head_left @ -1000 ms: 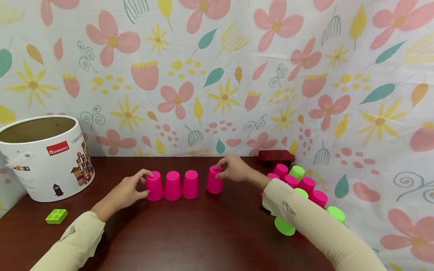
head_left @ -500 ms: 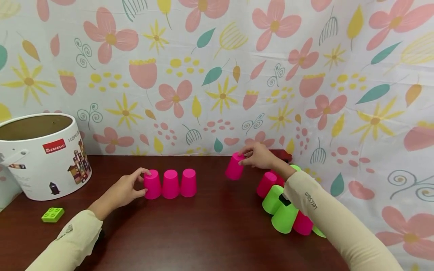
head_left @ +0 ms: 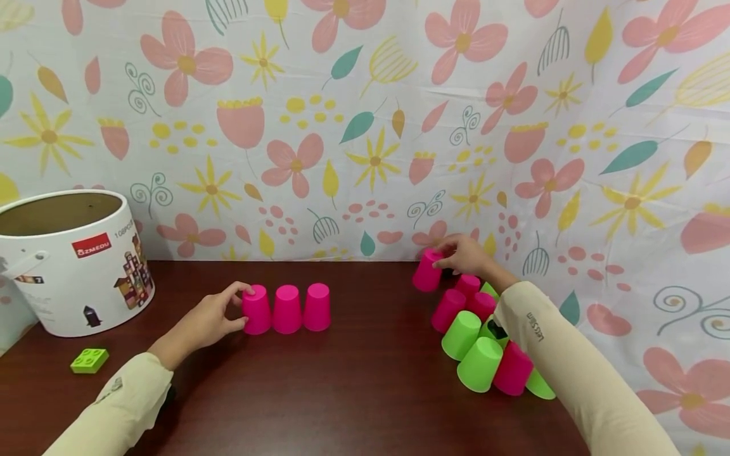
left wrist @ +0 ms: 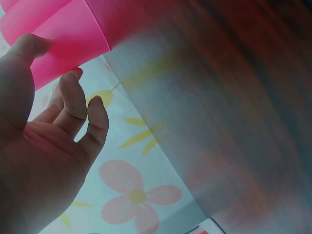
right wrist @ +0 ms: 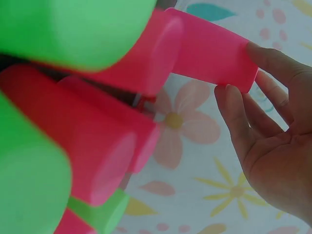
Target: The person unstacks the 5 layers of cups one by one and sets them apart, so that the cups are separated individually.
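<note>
Three upside-down pink cups stand in a row on the dark table: a left one (head_left: pixel 256 311), a middle one (head_left: pixel 288 310) and a right one (head_left: pixel 317 308). My left hand (head_left: pixel 206 320) pinches the left cup, thumb and fingers on opposite sides; the left wrist view shows this pink cup (left wrist: pixel 73 41) partly cut off. At the back right, my right hand (head_left: pixel 466 258) holds another pink cup (head_left: pixel 426 272) near its closed end, slightly tilted. Whether its rim touches the table I cannot tell. In the right wrist view this cup (right wrist: pixel 214 51) lies between thumb and fingers.
Right of centre, several upside-down cups crowd together, among them a green cup (head_left: pixel 480 365) and a pink cup (head_left: pixel 448 310); the right forearm covers some. A white bucket (head_left: pixel 74 272) stands at the left, with a green toy brick (head_left: pixel 89 361) before it. A patterned cloth (head_left: pixel 365 158) hangs behind.
My right hand has carried its pink cup away from the row, rightward and back, to beside the crowded cups. My left hand has stayed at the left cup.
</note>
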Demonstrator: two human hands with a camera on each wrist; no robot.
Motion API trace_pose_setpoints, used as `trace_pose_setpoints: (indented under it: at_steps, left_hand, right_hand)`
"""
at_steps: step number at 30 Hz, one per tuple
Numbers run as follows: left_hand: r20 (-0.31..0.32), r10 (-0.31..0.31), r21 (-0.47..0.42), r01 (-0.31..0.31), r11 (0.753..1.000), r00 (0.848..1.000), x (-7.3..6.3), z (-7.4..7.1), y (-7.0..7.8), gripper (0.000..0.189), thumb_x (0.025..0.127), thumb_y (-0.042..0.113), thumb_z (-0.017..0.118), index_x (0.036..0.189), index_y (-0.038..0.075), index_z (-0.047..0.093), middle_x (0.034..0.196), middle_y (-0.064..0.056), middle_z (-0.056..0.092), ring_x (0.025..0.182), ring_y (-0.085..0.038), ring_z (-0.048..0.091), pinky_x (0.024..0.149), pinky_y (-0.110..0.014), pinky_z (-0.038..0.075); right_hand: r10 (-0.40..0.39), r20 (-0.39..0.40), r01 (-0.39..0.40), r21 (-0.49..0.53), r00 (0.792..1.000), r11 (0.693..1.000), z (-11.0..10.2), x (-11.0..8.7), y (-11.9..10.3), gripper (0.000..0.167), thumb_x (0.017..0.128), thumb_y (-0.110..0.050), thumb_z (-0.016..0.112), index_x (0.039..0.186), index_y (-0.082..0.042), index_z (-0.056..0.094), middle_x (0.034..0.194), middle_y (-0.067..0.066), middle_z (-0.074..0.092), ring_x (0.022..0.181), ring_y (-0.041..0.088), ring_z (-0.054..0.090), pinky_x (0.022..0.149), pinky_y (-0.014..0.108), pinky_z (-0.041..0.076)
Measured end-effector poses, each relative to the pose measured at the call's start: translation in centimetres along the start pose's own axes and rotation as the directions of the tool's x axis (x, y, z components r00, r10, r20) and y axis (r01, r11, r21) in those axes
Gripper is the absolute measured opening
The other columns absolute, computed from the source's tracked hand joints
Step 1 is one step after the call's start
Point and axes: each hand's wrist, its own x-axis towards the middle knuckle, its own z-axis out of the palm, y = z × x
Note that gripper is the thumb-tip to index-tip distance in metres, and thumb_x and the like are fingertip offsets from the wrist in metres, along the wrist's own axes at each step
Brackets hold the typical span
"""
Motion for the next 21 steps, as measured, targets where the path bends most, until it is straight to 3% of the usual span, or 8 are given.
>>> trace_pose_setpoints:
  at_steps: [4, 8, 12, 15, 21]
  left_hand:
    - [0.005, -0.007, -0.001, 0.007, 1.000, 1.000, 0.0, 0.0, 0.0, 0.054, 0.081, 0.001, 0.078, 0.123, 0.015, 0.046, 0.092, -0.009, 0.066, 0.055, -0.011, 0.048, 0.054, -0.027, 0.041]
    - [0.007, -0.008, 0.001, 0.008, 1.000, 1.000, 0.0, 0.0, 0.1, 0.054, 0.082, 0.002, 0.078, 0.123, 0.015, 0.046, 0.093, -0.009, 0.066, 0.054, -0.011, 0.047, 0.054, -0.027, 0.041]
    - [0.009, -0.010, 0.000, 0.010, 1.000, 1.000, 0.0, 0.0, 0.1, 0.054, 0.082, 0.002, 0.078, 0.124, 0.014, 0.046, 0.094, -0.010, 0.067, 0.054, -0.011, 0.047, 0.055, -0.027, 0.041]
    - [0.007, -0.011, -0.001, 0.011, 1.000, 1.000, 0.1, 0.0, 0.0, 0.054, 0.082, 0.002, 0.078, 0.124, 0.015, 0.046, 0.094, -0.009, 0.067, 0.055, -0.011, 0.048, 0.056, -0.027, 0.041]
    - [0.006, -0.001, 0.000, 0.001, 1.000, 1.000, 0.1, 0.1, -0.1, 0.054, 0.081, 0.002, 0.078, 0.123, 0.014, 0.046, 0.093, -0.008, 0.067, 0.056, -0.011, 0.049, 0.056, -0.027, 0.041]
  right_hand:
    - [-0.041, -0.007, 0.040, -0.033, 0.999, 0.999, -0.2, -0.1, 0.9, 0.010, 0.083, -0.004, 0.079, 0.089, 0.002, 0.073, 0.113, 0.014, 0.067, 0.083, 0.028, 0.058, 0.059, 0.030, 0.049]
    - [-0.026, 0.014, 0.027, -0.068, 1.000, 0.997, -0.2, -0.3, 1.6, 0.007, 0.083, -0.005, 0.079, 0.084, 0.000, 0.073, 0.109, 0.013, 0.071, 0.078, 0.026, 0.056, 0.060, 0.028, 0.044]
    - [0.026, 0.025, -0.024, -0.083, 0.999, 0.996, -0.3, -0.2, 2.5, 0.017, 0.082, -0.007, 0.080, 0.098, -0.002, 0.076, 0.104, 0.012, 0.072, 0.080, 0.026, 0.056, 0.062, 0.031, 0.047]
    - [0.032, 0.043, -0.028, -0.095, 0.999, 0.995, -0.3, -0.2, 3.0, 0.023, 0.082, -0.007, 0.080, 0.103, 0.000, 0.075, 0.105, 0.013, 0.071, 0.090, 0.027, 0.057, 0.065, 0.032, 0.049]
    - [0.068, 0.112, -0.054, -0.126, 0.991, 0.991, -0.3, -0.3, 3.4, 0.033, 0.082, -0.010, 0.081, 0.113, 0.000, 0.072, 0.107, 0.013, 0.070, 0.091, 0.028, 0.056, 0.062, 0.032, 0.050]
